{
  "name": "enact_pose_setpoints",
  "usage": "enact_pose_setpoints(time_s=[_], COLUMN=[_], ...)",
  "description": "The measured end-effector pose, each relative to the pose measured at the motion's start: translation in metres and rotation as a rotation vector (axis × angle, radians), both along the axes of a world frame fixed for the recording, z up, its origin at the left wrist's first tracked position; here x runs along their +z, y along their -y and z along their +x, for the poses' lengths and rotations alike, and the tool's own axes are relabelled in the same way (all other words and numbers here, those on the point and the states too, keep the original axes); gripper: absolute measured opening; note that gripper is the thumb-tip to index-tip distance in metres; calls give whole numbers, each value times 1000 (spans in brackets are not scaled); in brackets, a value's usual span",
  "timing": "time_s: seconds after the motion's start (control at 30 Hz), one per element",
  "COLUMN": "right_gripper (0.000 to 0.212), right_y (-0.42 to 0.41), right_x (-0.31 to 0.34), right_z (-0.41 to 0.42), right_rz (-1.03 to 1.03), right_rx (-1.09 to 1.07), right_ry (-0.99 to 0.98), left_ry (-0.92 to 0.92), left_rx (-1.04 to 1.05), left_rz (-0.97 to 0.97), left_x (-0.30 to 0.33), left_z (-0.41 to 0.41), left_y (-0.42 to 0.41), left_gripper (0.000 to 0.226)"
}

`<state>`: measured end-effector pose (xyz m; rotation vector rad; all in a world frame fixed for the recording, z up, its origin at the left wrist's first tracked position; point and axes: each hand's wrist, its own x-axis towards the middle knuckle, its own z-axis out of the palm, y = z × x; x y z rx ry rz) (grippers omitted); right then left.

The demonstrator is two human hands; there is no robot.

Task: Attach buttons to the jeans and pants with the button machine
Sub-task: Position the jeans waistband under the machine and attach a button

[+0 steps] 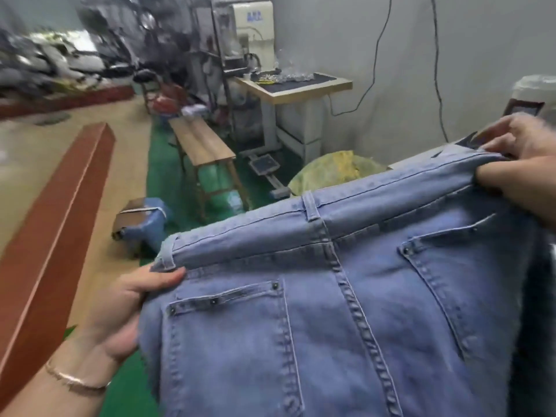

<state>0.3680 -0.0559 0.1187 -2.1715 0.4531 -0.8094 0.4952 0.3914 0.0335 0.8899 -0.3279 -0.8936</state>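
The jeans [346,296] look soft, floppy and fairly heavy. Left hand [132,308] and right hand [523,167] each grip a waistband end, the firmest hold

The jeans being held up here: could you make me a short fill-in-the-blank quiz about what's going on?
1. The jeans are held up by the waistband with ____ hands.
2. The side facing the camera is the ____ of the jeans, with two pockets.
3. The left hand has its grip at a belt ____ on the waistband; the right hand holds the other end.
4. The wrist with a bracelet is the ____ one.

Missing words: two; back; loop; left
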Motion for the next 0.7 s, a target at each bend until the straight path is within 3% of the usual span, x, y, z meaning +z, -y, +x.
enact_pose_setpoints(time_s=[0.1,0.2,0.27,0.33,0.43,0.5,0.63,0.7], right_gripper=[38,50,52,56,72,77,52,36], right_y=[-46,-64,-79,-109,-154,-170,-171,-170], right_x=[-48,-123,-171,-221,-284,-307,-318,-314], right_z=[59,93,91,77,44,26,25,29], right_rz=[-54,-134,-192,-218,-278,-442,-636,-676], right_rx=[77,195,300,465,718,763,682,676], right_ry=[-238,-543,-683,-801,-1055,-1099,-976,-961], left_ry=[11,40,230,519,741,865,1182,1284], left_rx=[284,410,398,281,-109,-294,-150,-64], left_rz=[377,684,1104,1483,1479,1519,1616,1519], left_x=[-41,-92,-131,-169,-225,-251,-248,-239], left_z=[14,31,32,16,-30,-58,-73,-77], left_y=[-24,-30,-23,-6,31,45,49,46], left_gripper=[47,53,63,88,92,107,118,93])
